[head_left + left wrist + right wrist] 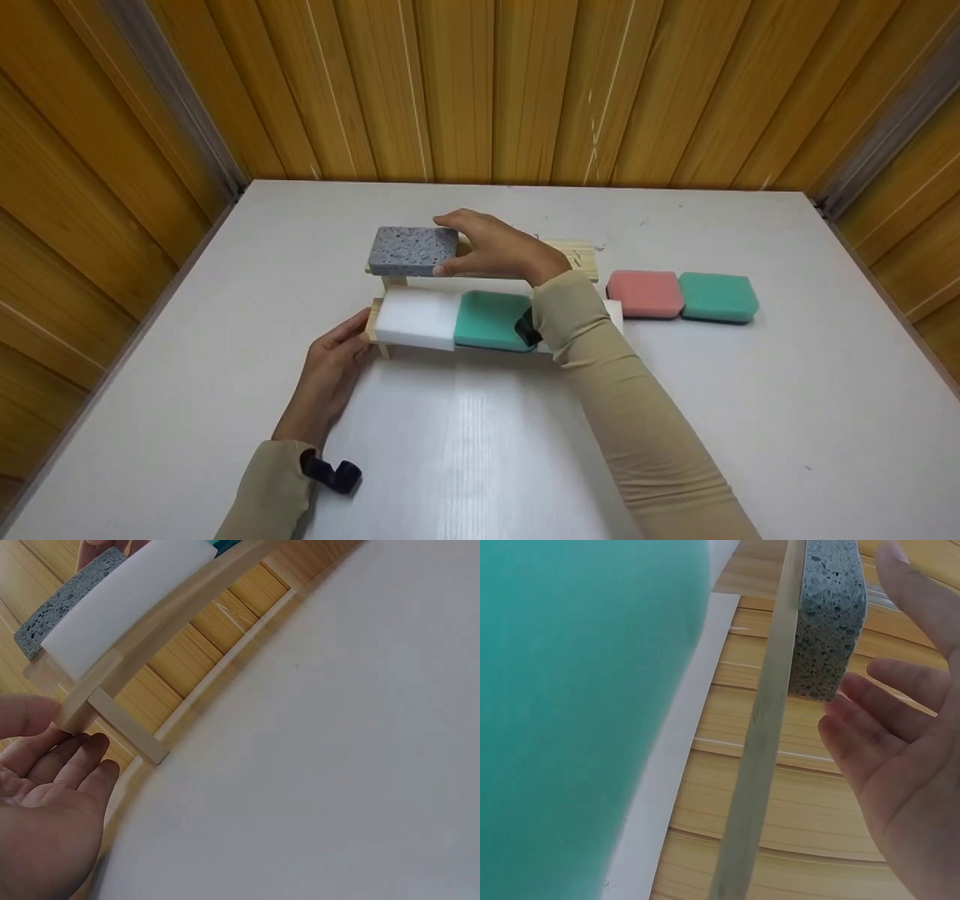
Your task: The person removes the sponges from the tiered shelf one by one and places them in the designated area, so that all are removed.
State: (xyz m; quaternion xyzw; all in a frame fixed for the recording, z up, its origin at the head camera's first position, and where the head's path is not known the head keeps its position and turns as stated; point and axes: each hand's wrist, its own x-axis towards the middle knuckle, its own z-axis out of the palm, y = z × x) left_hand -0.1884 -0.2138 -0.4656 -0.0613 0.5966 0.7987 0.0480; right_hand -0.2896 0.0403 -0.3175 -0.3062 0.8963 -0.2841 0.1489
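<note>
A two-tier wooden rack [373,321] stands mid-table. My left hand [334,367] pinches the left end of its lower tier; in the left wrist view the thumb lies at the board's end and the fingers beneath. On the upper tier's left end lies a grey speckled sponge [412,250]. My right hand [499,244] is spread at the sponge's right end; in the right wrist view a gap shows between thumb and sponge [829,622]. A white sponge [418,319] and a green sponge [493,319] lie side by side on the lower tier. My right forearm hides the tier's right part.
Right of the rack, a pink sponge [645,293] and another green sponge [718,296] lie side by side on the white table [787,427]. Wood-look panel walls [525,90] rise behind and at both sides. A black wrist camera [334,472] sits on the left sleeve.
</note>
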